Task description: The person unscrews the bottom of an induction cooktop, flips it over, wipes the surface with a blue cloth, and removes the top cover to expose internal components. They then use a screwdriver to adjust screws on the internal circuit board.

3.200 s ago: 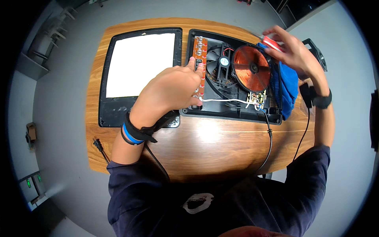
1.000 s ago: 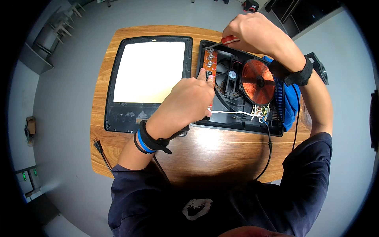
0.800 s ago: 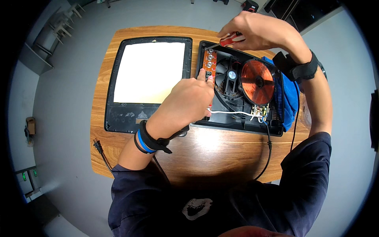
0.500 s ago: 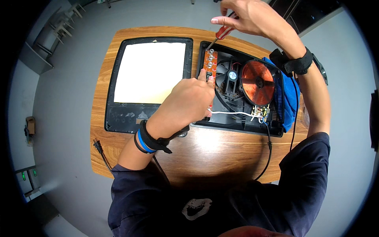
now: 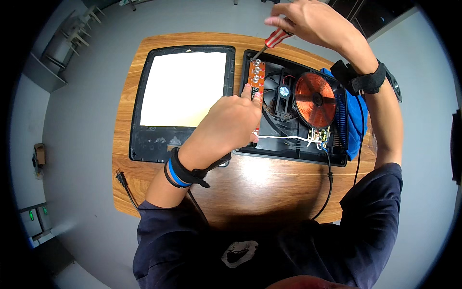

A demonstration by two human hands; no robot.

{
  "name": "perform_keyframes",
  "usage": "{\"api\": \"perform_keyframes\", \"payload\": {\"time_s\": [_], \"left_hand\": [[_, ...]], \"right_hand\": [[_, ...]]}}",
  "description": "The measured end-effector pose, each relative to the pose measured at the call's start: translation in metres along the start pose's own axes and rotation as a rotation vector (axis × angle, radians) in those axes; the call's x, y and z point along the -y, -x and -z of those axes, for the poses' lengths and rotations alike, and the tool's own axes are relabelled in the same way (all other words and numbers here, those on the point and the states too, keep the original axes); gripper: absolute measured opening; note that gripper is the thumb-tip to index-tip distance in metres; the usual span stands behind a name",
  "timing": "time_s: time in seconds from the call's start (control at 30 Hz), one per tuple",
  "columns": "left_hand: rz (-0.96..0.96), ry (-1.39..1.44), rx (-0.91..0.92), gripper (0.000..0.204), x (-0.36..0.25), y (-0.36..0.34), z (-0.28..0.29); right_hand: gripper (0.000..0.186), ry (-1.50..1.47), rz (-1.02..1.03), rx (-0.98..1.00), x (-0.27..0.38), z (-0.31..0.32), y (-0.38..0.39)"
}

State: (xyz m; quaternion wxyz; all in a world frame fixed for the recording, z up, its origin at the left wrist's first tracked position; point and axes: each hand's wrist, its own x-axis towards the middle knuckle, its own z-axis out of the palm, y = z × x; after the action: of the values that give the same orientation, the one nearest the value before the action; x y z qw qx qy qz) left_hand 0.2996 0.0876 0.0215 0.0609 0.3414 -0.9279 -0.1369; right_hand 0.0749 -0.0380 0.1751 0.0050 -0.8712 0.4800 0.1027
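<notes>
In the head view, my right hand (image 5: 308,24) is at the top, its fingers at the butt of a red-and-white screwdriver (image 5: 277,38). The screwdriver slants down-left, its tip at the far end of a narrow orange circuit board (image 5: 257,72) with round metal buttons. My left hand (image 5: 233,120) lies over the board's near part, fingertips pressed on it beside a small dark display. The board sits along the left side of an opened black induction cooker base (image 5: 288,155). Inside are a copper coil (image 5: 315,98) and a black fan (image 5: 270,89). My left palm hides the board's middle.
The cooker's top panel (image 5: 183,89), black-framed and pale, lies left on the wooden table (image 5: 269,192). A white wire (image 5: 284,137) crosses the base to a small component board (image 5: 319,137). Blue cloth (image 5: 357,125) is at the right. A power plug (image 5: 121,179) lies near the left edge.
My right thumb and fingers have shifted about the screwdriver's handle, and the handle leans slightly further right. The tip stays at the board's far end. My left hand has stayed in place.
</notes>
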Motion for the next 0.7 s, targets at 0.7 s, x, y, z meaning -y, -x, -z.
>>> {"api": "perform_keyframes", "payload": {"time_s": [0.7], "left_hand": [[-0.039, 0.009, -0.041, 0.071, -0.002, 0.0, 0.0]], "right_hand": [[0.047, -0.287, 0.19, -0.19, -0.013, -0.014, 0.009]]}}
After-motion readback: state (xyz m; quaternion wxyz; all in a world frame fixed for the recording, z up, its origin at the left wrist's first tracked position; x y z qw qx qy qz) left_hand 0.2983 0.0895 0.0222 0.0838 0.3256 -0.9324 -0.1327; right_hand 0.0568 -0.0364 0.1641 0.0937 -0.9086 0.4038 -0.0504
